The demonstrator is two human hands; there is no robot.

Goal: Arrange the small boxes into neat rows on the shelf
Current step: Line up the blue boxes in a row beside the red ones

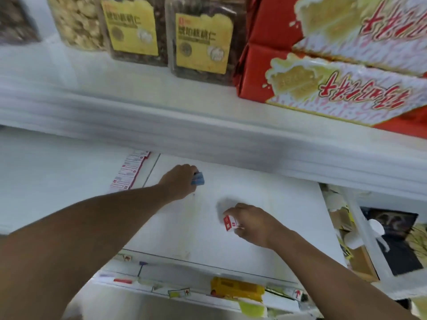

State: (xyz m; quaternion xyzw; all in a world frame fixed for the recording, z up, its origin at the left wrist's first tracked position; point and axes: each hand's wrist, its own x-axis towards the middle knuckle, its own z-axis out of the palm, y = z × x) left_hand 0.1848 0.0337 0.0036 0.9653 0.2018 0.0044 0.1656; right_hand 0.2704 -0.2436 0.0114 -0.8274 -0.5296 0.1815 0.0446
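Note:
Both my arms reach onto a white shelf (265,195). My left hand (179,181) is far in and grips a small blue box (198,179) at its fingertips, just above the shelf surface. Nearer and to the right, my right hand (251,224) holds a small red-and-white box (230,223), tilted, close to the shelf. A row of red-and-white small boxes (129,172) lies in a line along the shelf's left divider, behind my left forearm.
An upper shelf edge (208,132) overhangs the work area, carrying clear nut packs with yellow labels (201,40) and red biscuit cartons (323,84). Price tags and a yellow label (236,288) line the front rail. Cluttered goods (392,239) sit at the right.

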